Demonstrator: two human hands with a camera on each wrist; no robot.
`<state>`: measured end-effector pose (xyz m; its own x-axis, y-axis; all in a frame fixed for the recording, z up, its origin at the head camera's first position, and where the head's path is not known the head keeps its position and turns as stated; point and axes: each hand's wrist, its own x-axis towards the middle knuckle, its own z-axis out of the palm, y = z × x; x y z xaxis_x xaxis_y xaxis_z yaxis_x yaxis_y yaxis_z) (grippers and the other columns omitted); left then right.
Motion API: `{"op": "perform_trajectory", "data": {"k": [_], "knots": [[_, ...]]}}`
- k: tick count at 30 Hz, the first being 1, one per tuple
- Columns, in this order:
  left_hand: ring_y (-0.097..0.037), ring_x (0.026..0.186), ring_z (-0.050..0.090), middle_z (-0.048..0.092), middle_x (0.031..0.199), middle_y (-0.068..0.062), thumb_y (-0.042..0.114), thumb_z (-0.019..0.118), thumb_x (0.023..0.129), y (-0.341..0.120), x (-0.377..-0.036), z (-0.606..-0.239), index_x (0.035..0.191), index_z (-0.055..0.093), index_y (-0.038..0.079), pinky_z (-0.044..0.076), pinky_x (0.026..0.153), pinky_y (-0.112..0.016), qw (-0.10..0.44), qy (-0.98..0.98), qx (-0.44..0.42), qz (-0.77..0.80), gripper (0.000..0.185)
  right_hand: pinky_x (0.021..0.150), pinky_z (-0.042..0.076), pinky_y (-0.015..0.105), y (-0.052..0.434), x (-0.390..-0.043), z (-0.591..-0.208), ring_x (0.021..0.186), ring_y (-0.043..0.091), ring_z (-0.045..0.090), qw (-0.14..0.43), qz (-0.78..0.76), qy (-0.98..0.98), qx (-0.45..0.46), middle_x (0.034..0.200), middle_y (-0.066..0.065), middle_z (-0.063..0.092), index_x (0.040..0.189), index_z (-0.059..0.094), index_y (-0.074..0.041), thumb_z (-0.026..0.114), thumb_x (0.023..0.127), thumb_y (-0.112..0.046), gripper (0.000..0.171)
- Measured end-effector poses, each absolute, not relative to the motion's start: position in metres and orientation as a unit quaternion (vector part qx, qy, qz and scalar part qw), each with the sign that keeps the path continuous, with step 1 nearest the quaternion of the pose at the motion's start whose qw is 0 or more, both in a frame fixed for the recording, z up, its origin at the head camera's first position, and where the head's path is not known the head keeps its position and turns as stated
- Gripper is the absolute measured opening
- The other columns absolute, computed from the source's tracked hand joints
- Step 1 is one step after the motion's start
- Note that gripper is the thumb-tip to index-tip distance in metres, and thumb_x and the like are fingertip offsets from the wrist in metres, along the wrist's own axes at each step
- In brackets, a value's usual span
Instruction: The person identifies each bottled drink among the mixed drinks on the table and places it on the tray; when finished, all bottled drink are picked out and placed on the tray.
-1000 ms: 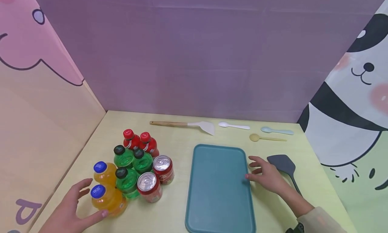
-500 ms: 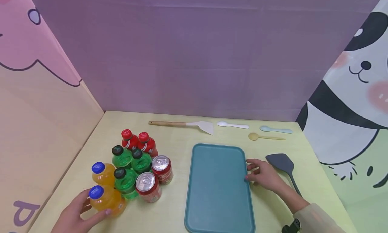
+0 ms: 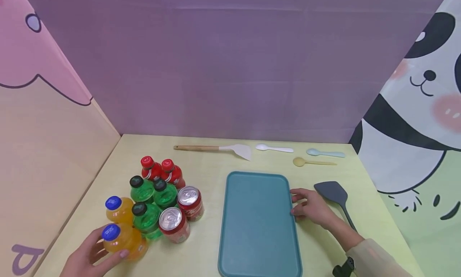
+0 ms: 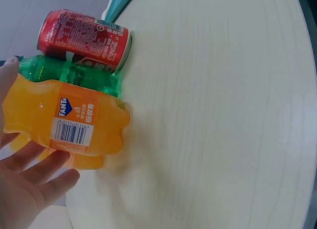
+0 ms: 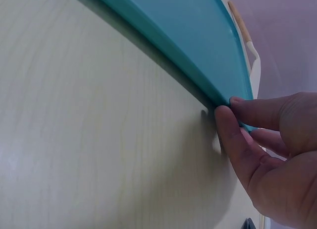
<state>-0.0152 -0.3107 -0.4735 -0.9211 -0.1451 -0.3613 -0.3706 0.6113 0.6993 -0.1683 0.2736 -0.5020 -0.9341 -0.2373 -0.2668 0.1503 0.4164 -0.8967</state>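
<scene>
There it was: your left hand [image 3: 84, 255] curved wide about the clear plastic bottle of orange drink [image 3: 126, 243], thumb across its near side, fingers round behind; whether that hold had tightened, I couldn't tell. The bottle stood upright near the front left corner of the pale wood-grain table [image 3: 196, 261], long axis vertical, blue screw cap [image 3: 111, 231] pointing up, barcode turned to your left wrist camera.

And on the other side, your right hand [image 3: 311, 209] had a narrow pinch on the right rim of the teal rectangular tray [image 3: 259, 225], whose long axis ran from the table's front edge toward its back edge!

Just behind your bottle stood a second orange bottle [image 3: 121, 213]; beside the pair, three green black-capped bottles [image 3: 147, 221], then two red silver-topped cans [image 3: 175, 225], with two red bottles [image 3: 151, 171] farthest back. Along the back edge lay a wood-handled white spatula [image 3: 198, 147], blade to the right, then a white spoon [image 3: 275, 148]. Toward the right edge, a dark grey spatula [image 3: 333, 193] pointed its handle frontward.
</scene>
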Motion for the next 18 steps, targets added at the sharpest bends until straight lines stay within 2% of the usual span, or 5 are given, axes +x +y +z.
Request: {"op": "perform_trajectory", "data": {"k": [3,8,11,13,18], "knots": [[-0.057,0.137,0.045,0.036,0.158,-0.03,0.057,0.073,0.089,-0.311,-0.014,-0.474,0.157,0.029,0.004,0.061,0.089,-0.039,0.139,0.873,-0.17,0.437,0.096,0.063,0.063,0.042,0.271,-0.167,-0.502,0.075,0.024,0.067,0.183,-0.551,0.814,-0.012,0.114,0.025,0.059,0.145,0.047,0.01,0.072,0.081,0.011,0.068],[-0.046,0.117,0.066,0.054,0.146,-0.026,0.051,0.08,0.086,-0.306,-0.008,-0.477,0.146,0.049,0.008,0.063,0.076,-0.027,0.047,0.889,-0.167,0.425,0.08,0.062,0.063,0.043,0.266,-0.164,-0.5,0.073,0.024,0.066,0.18,-0.553,0.814,0.008,0.116,0.025,0.058,0.146,0.047,0.008,0.07,0.082,0.013,0.068],[-0.038,0.105,0.072,0.061,0.138,-0.024,0.05,0.083,0.083,-0.304,-0.005,-0.478,0.141,0.055,0.008,0.062,0.07,-0.025,0.015,0.894,-0.172,0.414,0.077,0.061,0.063,0.043,0.264,-0.163,-0.499,0.073,0.025,0.066,0.178,-0.55,0.816,0.01,0.116,0.026,0.057,0.147,0.046,0.008,0.069,0.082,0.013,0.068],[-0.036,0.102,0.074,0.064,0.135,-0.024,0.051,0.084,0.082,-0.305,-0.005,-0.476,0.14,0.056,0.008,0.062,0.07,-0.025,0.016,0.891,-0.18,0.416,0.077,0.061,0.063,0.043,0.264,-0.163,-0.499,0.074,0.024,0.066,0.178,-0.55,0.816,0.01,0.117,0.026,0.056,0.147,0.046,0.008,0.069,0.083,0.013,0.068],[-0.044,0.112,0.07,0.056,0.144,-0.029,0.055,0.083,0.081,-0.312,-0.006,-0.464,0.149,0.044,0.002,0.064,0.074,-0.031,0.088,0.879,-0.202,0.422,0.094,0.061,0.063,0.042,0.265,-0.164,-0.499,0.074,0.023,0.066,0.18,-0.551,0.815,0.015,0.117,0.025,0.057,0.147,0.046,0.007,0.068,0.083,0.013,0.068]]}}
